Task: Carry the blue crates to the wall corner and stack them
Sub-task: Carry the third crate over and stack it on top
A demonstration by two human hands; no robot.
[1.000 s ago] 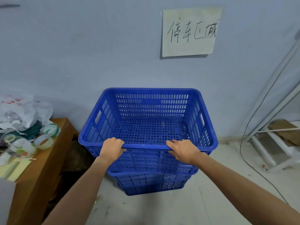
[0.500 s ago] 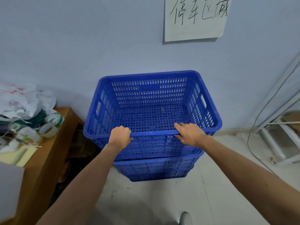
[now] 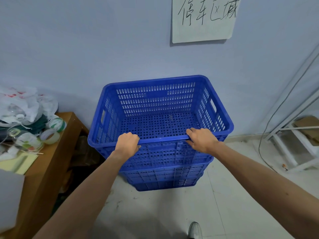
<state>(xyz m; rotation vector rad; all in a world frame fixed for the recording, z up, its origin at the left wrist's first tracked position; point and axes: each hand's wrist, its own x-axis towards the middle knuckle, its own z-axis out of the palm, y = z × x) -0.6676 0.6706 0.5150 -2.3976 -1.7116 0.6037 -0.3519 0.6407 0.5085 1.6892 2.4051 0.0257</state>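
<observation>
A blue perforated crate (image 3: 155, 102) is nested on top of lower blue crates (image 3: 165, 178) that stand on the floor against the wall. The top crate is empty. My left hand (image 3: 127, 143) grips its near rim left of the middle. My right hand (image 3: 201, 138) grips the same rim to the right, fingers curled over the edge. Only the front walls of the lower crates show beneath the top one.
A wooden table (image 3: 51, 163) with tape rolls (image 3: 51, 136), plastic bags and a yellow pad stands at the left. A paper sign (image 3: 203, 18) hangs on the wall. A white metal frame (image 3: 291, 152) and a cable (image 3: 264, 135) are at the right. My shoe (image 3: 195, 230) shows below.
The top crate has sunk lower into the stack and now sits level. Both hands keep their hold on the near rim.
</observation>
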